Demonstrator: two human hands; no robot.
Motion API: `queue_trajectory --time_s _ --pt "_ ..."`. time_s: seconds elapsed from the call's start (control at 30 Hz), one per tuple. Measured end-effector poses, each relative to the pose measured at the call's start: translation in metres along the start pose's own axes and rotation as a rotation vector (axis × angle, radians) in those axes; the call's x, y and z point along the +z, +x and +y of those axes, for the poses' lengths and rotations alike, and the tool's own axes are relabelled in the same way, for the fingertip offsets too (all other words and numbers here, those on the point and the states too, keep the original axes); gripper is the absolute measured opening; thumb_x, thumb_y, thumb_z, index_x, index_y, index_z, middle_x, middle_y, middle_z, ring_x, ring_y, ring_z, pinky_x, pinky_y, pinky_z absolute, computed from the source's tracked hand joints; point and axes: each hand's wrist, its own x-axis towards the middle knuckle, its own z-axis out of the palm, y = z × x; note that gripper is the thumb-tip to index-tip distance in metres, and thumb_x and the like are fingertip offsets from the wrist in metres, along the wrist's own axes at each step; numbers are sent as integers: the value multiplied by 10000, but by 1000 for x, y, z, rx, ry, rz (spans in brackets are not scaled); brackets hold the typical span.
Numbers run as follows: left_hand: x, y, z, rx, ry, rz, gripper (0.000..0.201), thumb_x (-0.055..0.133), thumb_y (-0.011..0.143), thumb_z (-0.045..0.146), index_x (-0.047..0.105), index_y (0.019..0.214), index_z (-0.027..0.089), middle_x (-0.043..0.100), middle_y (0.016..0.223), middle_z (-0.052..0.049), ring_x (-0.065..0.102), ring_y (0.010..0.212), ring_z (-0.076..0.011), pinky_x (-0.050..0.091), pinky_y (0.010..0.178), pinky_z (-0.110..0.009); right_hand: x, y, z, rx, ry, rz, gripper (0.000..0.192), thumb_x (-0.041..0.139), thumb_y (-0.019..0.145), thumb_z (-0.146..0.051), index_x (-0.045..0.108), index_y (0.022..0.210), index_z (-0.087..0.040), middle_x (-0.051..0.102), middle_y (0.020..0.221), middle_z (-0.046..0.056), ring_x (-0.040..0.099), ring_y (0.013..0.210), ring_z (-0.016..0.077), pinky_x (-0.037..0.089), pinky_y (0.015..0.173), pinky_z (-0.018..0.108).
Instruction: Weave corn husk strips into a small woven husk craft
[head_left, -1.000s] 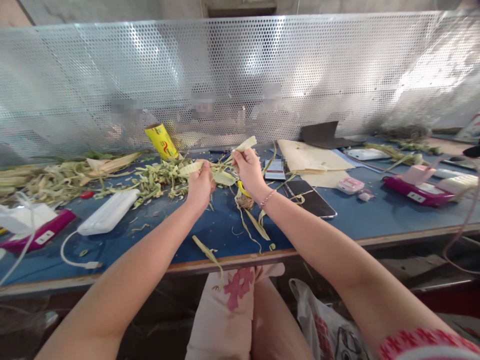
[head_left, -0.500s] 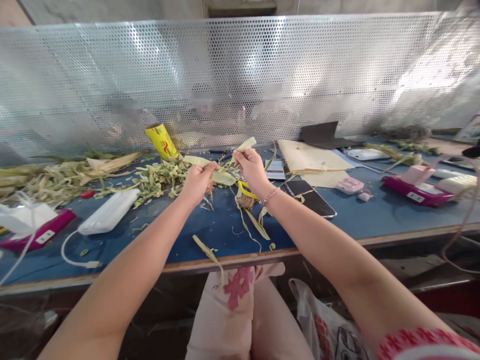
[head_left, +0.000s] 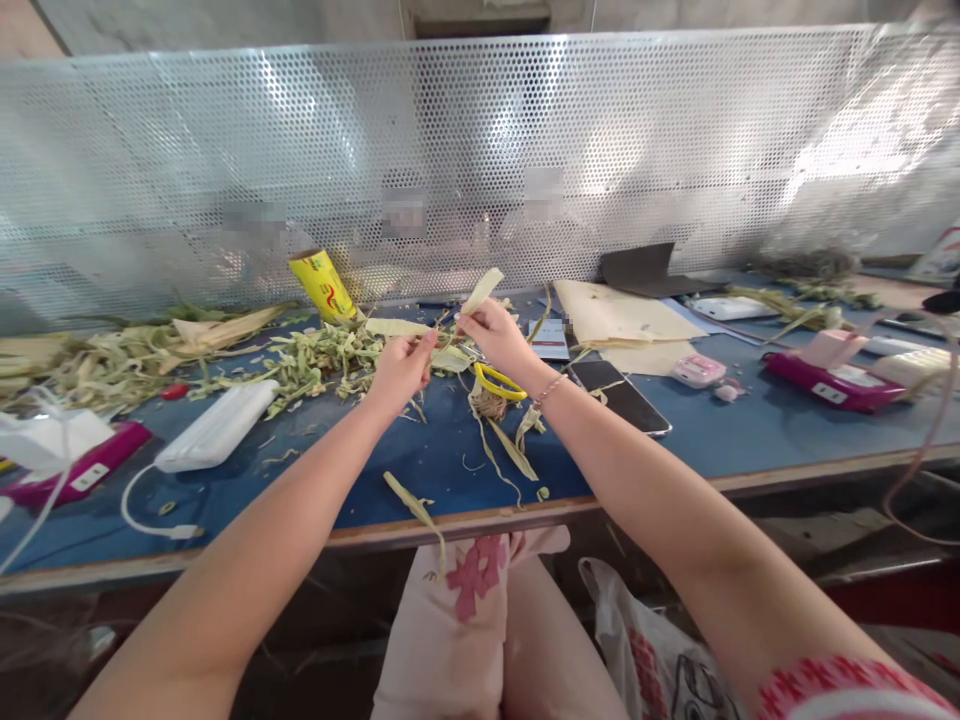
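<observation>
People behind the mesh screen [head_left: 675,140] appear only as blurs.

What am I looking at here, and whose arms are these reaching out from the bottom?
They belong to one person wearing a camera on the head, so you look down their arms at a blue worktable. The left hand and right hand both pinch a pale leaf strip above the table. Beneath them lie yellow-handled scissors. Around them: a heap of green leaf scraps, a white power bank, a black phone and a yellow tube.
</observation>
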Motion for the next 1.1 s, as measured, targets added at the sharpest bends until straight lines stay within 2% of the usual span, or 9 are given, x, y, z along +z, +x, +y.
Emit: queue_trajectory --time_s 0.1,0.2,0.33,0.4,0.5,0.63,0.83,0.97,1.1 --pt "5 -3 3 -74 2 -84 318 558 736 443 471 620 160 503 436 34 448 338 -73 357 368 -196 2 -4 -3 44 -134 1 151 479 766 -298 407 680 -197 441 568 -50 442 515 77 371 536 222" --pt "9 -3 2 -107 -63 -111 272 566 736 407 482 678 156 561 521 18 528 438 -98 432 451 -224 5 -10 -11 53 -250 -21 152 478 761 -291 410 662 -199 440 560 -50 430 479 74 350 489 213" --pt "10 -2 -1 -42 -136 -77 209 534 768 335 453 672 167 500 509 46 418 386 -56 333 407 -191 9 -14 -17 121 -185 -27 140 469 759 -285 416 664 -197 449 548 -55 447 455 70 364 489 213" --pt "8 -1 -2 -36 -167 -40 191 523 774 309 434 670 176 466 506 57 344 362 -41 263 385 -186 9 -13 -18 194 -113 -46 155 455 762 -288 416 644 -194 423 504 -64 418 422 66 348 474 214" --pt "5 1 -2 -40 -194 -32 166 515 769 273 425 664 181 448 524 55 326 377 -43 241 396 -190 7 -12 -18 247 -92 -115 164 441 734 -227 444 578 -179 403 458 -59 363 419 64 296 456 214" --pt "2 2 -4 -17 -175 -29 135 509 750 225 427 652 180 437 519 54 332 396 -51 242 411 -198 5 -13 -19 159 -194 -232 168 451 714 -205 493 558 -161 428 483 -48 337 465 65 262 482 218" --pt "1 2 -6 43 -148 -48 80 553 720 227 494 724 173 540 571 26 395 439 -59 280 446 -206 6 -13 -18 81 -275 -220 185 420 777 -215 472 606 -169 519 562 -22 416 514 78 318 549 225" --pt "2 3 -5 -23 -184 -37 102 577 687 216 522 757 167 576 591 11 470 481 -81 346 487 -219 3 -11 -17 16 -372 -236 171 400 781 -131 467 629 -172 550 602 -6 493 596 98 346 622 231" --pt "4 3 -3 -87 -290 -41 120 558 690 209 539 794 151 589 585 4 496 494 -90 379 510 -228 1 -11 -16 -56 -516 -227 175 387 799 -142 444 638 -175 514 609 -4 461 598 103 321 616 232"
